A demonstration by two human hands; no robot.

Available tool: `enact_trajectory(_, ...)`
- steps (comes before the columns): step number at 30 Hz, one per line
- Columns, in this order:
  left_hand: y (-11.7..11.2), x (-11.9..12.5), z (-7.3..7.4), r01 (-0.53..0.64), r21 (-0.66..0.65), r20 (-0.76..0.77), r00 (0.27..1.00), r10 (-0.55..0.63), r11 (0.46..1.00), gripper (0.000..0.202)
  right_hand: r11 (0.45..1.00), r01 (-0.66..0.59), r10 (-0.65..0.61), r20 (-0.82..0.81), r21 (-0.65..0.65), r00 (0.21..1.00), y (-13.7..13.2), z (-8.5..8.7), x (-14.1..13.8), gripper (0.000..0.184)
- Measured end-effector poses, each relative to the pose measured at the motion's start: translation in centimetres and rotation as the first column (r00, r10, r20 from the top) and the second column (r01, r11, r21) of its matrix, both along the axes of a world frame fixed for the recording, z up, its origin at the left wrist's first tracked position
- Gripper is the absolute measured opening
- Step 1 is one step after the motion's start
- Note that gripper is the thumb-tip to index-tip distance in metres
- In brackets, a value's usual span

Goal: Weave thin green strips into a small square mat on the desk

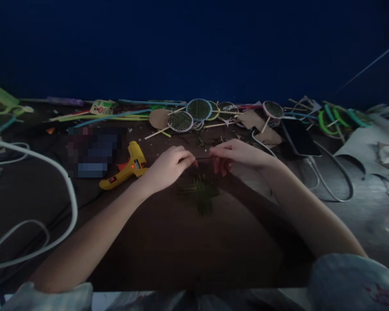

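My left hand (168,166) and my right hand (235,154) meet over the dark table (168,242). Both pinch the ends of a thin dark stick (203,158) held level between their fingertips. Just below the stick lies a small tuft of green strands (201,192). A yellow glue gun (126,168) with a lit red lamp lies just left of my left hand.
Several small mesh rackets (198,110) on sticks, cardboard discs and coloured straws line the far edge. A dark phone (300,137) with a white cable lies right of my right hand. White cables (52,190) loop at the left. Green hoops (332,119) and paper scraps sit far right.
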State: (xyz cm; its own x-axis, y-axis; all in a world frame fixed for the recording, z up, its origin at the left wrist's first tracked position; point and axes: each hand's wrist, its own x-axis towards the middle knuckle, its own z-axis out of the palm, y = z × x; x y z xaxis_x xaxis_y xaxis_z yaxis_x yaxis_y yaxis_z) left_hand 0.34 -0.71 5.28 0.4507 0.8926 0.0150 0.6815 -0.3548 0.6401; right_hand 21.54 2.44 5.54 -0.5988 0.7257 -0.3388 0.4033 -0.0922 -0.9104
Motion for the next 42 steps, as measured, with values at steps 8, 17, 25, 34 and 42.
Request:
enact_trajectory(8,-0.1,-0.6,-0.3,-0.035,0.027,-0.121,0.992,0.038,0.999,0.024,0.985,-0.126,0.105,0.167,0.120,0.980,-0.1,-0.1,0.1,0.016)
enact_trajectory(17,-1.6,-0.1,0.4,0.240,-0.168,-0.224,0.935,-0.275,0.956,0.012,0.905,-0.137,0.072,0.174,0.402,0.982,-0.6,0.6,0.9,0.016)
enact_trajectory(25,-1.7,0.6,-1.0,0.289,-0.211,-0.276,0.899,-0.340,0.934,0.020,0.832,-0.265,0.195,0.190,0.488,0.962,-3.3,-1.7,-1.0,0.010)
enact_trajectory(34,-1.4,0.9,-1.9,0.281,-0.222,-0.335,0.877,-0.344,0.933,0.025,0.816,-0.288,0.186,0.244,0.502,0.952,-3.3,-3.1,-1.7,0.020)
enact_trajectory(42,-1.4,0.6,-2.0,0.290,-0.263,-0.293,0.885,-0.363,0.920,0.020,0.797,-0.303,0.211,0.229,0.522,0.950,-3.3,-3.6,-1.4,0.024)
